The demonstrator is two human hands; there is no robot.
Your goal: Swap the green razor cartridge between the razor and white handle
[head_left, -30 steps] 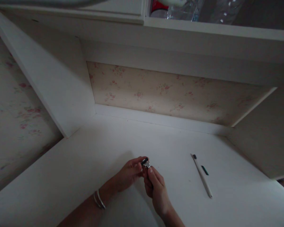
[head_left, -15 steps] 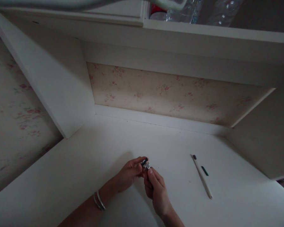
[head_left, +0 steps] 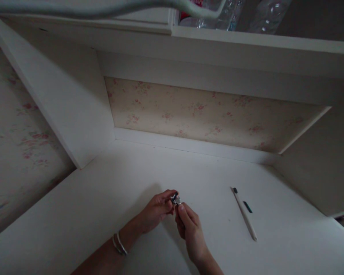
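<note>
My left hand (head_left: 157, 209) is closed, pinching a small black and silver metal piece (head_left: 176, 198) between thumb and fingers. On the same piece, from the right and below, my right hand (head_left: 190, 229) grips its silver part with thumb and forefinger. The two hands meet just above the white desk, and their fingers partly cover the piece, so its exact kind cannot be made out. To the right lies a slim white pen-like stick (head_left: 245, 215) with a dark end and a thin tip. Beside it is a short dark green strip (head_left: 248, 206).
The white desktop (head_left: 103, 214) runs back to a low ledge (head_left: 189, 144) before floral wallpaper. Side panels (head_left: 63, 95) flank it. Above is a shelf (head_left: 246, 38) with clear plastic bottles (head_left: 269, 15), and a pale curved bar (head_left: 103, 10) crosses the top.
The metal piece has turned slightly between my fingers. Both hands stay in nearly the same place, and the view has tilted a little. The stick and strip lie as before.
</note>
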